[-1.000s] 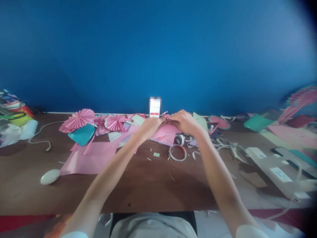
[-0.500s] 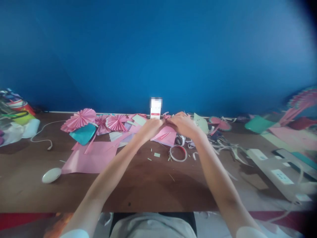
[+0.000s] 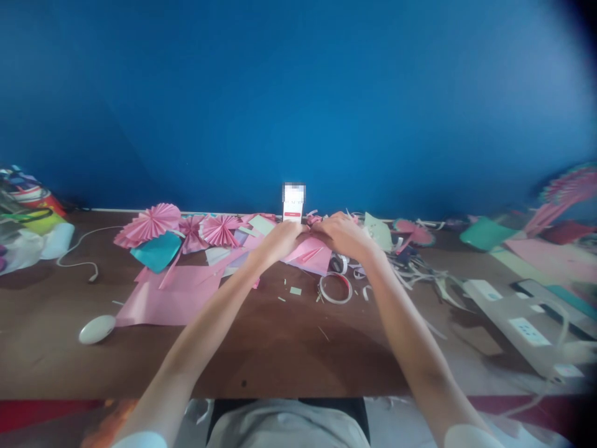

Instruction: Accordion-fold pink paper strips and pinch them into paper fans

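Observation:
My left hand [image 3: 285,239] and my right hand [image 3: 344,235] meet at the back of the table, fingertips almost touching, in front of a lit phone [image 3: 292,211] propped upright. The fingers of both are bent and pressed together; whatever sits between them is hidden. Just below them lies a pink paper piece [image 3: 308,254] with a folded strip on it. A roll of tape [image 3: 336,301] rests nearer to me, beside a small pale green scrap [image 3: 295,290]. Beyond my right wrist stands a pale green paper [image 3: 379,234].
Pleated pink paper fans [image 3: 161,221] and a teal paper piece [image 3: 157,252] lie at back left, above a large pink sheet [image 3: 172,305]. A white computer mouse [image 3: 97,330] sits left. On the right are tangled white strips [image 3: 422,274] and a power strip [image 3: 504,317]. A blue wall [image 3: 298,93] rises behind.
My hands stay together in nearly the same place; the left one has shifted slightly left and its forearm a little with it. A small pink bit now shows beside the left forearm.

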